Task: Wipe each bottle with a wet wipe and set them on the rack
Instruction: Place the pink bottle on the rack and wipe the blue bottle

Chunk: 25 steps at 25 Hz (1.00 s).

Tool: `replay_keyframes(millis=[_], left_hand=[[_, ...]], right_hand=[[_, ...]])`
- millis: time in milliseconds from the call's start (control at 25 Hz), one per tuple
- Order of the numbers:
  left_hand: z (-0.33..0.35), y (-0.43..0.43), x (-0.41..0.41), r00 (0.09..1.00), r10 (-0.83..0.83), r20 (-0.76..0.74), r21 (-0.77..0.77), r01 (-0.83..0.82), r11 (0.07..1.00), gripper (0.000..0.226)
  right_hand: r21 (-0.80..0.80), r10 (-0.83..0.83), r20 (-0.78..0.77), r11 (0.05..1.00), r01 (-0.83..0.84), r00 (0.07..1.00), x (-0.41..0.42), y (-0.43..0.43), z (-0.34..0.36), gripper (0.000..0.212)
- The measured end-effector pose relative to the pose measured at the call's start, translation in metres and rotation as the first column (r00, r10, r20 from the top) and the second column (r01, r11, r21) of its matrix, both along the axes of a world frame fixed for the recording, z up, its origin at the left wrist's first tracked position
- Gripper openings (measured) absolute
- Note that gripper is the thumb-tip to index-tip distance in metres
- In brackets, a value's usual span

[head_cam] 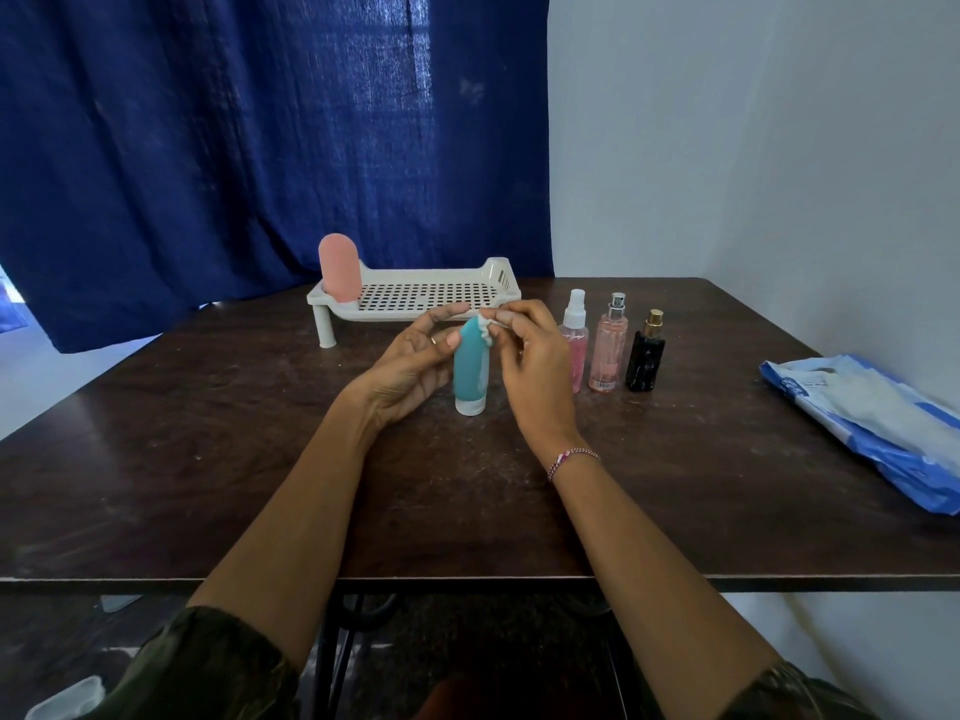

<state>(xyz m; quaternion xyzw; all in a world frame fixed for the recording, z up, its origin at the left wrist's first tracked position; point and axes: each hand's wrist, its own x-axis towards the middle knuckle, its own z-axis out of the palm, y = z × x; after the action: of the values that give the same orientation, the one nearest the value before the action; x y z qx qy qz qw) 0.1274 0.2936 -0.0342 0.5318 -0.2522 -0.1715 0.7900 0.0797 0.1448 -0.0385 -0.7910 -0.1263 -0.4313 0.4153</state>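
While the left hand holds the teal bottle between thumb and fingers, the right hand pinches a crumpled wet wipe against the bottle's top. The bottle stands cap-down, seemingly resting on the worktop. Just right stand a white-capped spray bottle, a pink bottle and a black bottle. Farther back, the white rack carries a peach bottle at its left end. A blue wipes pack lies far right.

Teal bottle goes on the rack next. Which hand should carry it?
Left, likely: the left hand holds the teal bottle, the right hand pinches the wet wipe. The rack sits just beyond.
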Motion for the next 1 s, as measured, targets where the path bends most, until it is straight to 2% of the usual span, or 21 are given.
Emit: replay_keyframes(millis=[240, 360, 600, 800, 1000], left_hand=[[0.0006, 0.0002, 0.0000, 1.000, -0.020, -0.003, -0.006, 0.020, 1.000, 0.080], [-0.0002, 0.0008, 0.0022, 1.000, -0.016, 0.003, 0.008, 0.016, 1.000, 0.076], [0.0002, -0.0001, -0.0002, 1.000, 0.029, 0.001, 0.027, -0.029, 0.999, 0.036], [0.0028, -0.0020, -0.0046, 0.999, 0.048, -0.007, 0.022, -0.048, 0.999, 0.047], [0.0032, -0.0043, -0.0057, 0.995, 0.102, -0.006, 0.028, -0.102, 0.994, 0.058]], right_hand=[[-0.136, 0.027, 0.122, 0.991, -0.010, 0.992, -0.0079, 0.0026, 0.0004, 0.024], [-0.166, 0.011, 0.127, 0.986, 0.010, 0.992, -0.0068, 0.0027, 0.0001, 0.026], [-0.057, -0.052, -0.003, 0.997, 0.052, 0.999, -0.0010, -0.0031, -0.0001, 0.025], [-0.154, 0.009, 0.056, 0.988, -0.001, 0.998, -0.0062, -0.0021, 0.0025, 0.029], [-0.026, -0.001, 0.000, 1.000, 0.001, 1.000, -0.0005, -0.0036, 0.0010, 0.026]])
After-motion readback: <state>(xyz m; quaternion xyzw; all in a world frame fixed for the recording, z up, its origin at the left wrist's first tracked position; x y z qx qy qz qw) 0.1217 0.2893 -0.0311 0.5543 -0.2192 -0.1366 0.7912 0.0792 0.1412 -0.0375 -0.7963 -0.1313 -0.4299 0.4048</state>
